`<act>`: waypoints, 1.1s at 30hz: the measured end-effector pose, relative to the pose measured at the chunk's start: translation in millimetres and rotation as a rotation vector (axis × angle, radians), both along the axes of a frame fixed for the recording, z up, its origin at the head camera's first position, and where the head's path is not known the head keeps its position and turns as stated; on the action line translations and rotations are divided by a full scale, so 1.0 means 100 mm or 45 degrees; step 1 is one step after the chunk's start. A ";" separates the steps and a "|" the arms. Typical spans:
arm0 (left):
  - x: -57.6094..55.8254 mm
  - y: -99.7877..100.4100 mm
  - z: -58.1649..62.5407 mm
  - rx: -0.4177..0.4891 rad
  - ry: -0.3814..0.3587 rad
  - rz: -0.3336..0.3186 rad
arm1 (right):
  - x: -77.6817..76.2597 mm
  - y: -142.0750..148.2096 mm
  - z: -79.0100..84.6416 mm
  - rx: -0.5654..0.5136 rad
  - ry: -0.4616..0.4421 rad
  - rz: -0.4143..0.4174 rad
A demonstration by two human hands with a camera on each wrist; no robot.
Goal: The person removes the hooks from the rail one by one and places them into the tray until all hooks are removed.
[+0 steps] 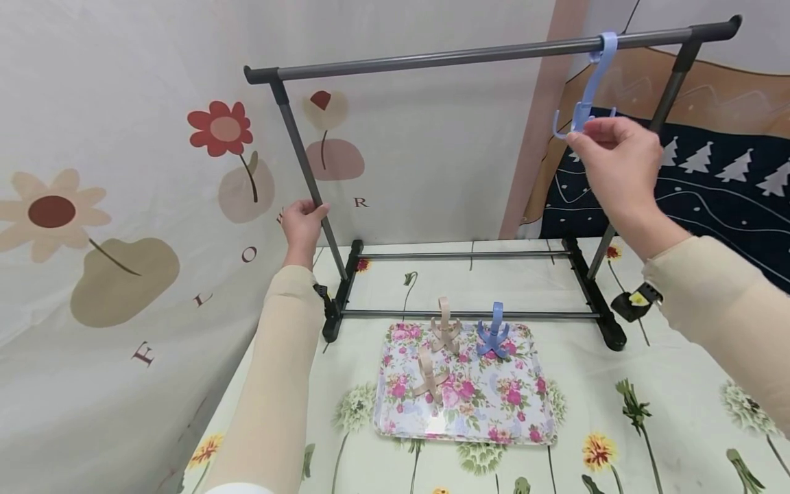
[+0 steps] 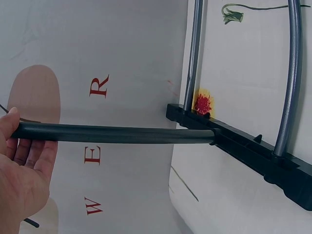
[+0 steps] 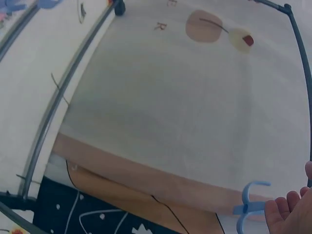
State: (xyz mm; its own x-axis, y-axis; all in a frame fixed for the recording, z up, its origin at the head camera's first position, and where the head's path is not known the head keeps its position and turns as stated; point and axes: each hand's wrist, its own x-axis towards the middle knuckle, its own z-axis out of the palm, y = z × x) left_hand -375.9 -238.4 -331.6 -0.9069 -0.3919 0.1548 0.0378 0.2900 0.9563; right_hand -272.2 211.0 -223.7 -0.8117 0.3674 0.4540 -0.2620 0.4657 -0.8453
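A dark metal garment rack stands on the table, its top bar point(image 1: 444, 57) running across the head view. My left hand point(image 1: 302, 230) grips the rack's left upright point(image 1: 299, 146) partway up; in the left wrist view the fingers point(image 2: 46, 158) lie under this pole. From the top bar's right part hangs a light blue multi-prong hook point(image 1: 595, 86), looped over the bar. With thumb and fingers, my right hand point(image 1: 623, 168) pinches its lower end near the prongs. In the right wrist view the hook's prongs point(image 3: 245, 191) show beside the fingertips; the upper loop is hidden there.
On a floral tray point(image 1: 475, 418) in front of the rack lie two beige hooks point(image 1: 444, 333) and a blue hook point(image 1: 494, 337). The rack's base bars point(image 1: 469, 315) and black feet point(image 1: 592, 295) rest on the flowered tablecloth. A printed curtain point(image 1: 432, 171) hangs behind.
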 end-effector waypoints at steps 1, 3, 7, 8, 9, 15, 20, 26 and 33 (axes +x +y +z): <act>0.00 0.00 0.00 0.000 -0.002 0.001 | -0.02 0.02 0.04 -0.014 0.009 -0.007; 0.01 -0.01 0.00 0.000 -0.003 0.002 | -0.06 0.05 0.10 -0.024 0.019 -0.032; 0.01 -0.01 0.00 -0.007 0.004 0.006 | -0.15 0.11 0.22 -0.048 -0.002 -0.084; 0.00 -0.02 0.00 -0.009 0.005 0.007 | -0.17 0.12 0.24 -0.054 -0.010 -0.092; 0.00 -0.02 -0.01 -0.010 0.009 0.009 | -0.19 0.13 0.27 -0.067 -0.016 -0.096; 0.02 -0.03 0.00 -0.013 0.003 0.014 | -0.30 0.15 0.38 -0.126 -0.032 -0.120; 0.03 -0.04 0.00 -0.017 -0.003 0.016 | -0.39 0.12 0.43 -0.134 -0.030 -0.145; 0.05 -0.02 0.02 -0.010 -0.004 0.014 | -0.47 0.08 0.47 -0.138 -0.067 -0.165; 0.04 0.01 0.02 0.001 -0.001 0.013 | -0.52 0.08 0.48 -0.129 -0.104 -0.190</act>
State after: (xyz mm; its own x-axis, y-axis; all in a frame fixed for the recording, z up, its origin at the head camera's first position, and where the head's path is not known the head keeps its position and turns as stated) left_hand -372.2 -237.6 -330.0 -0.9031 -0.4012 0.1534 0.0339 0.2893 0.9566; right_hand -324.3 219.2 -175.7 -0.7775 0.5267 0.3436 -0.1254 0.4056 -0.9054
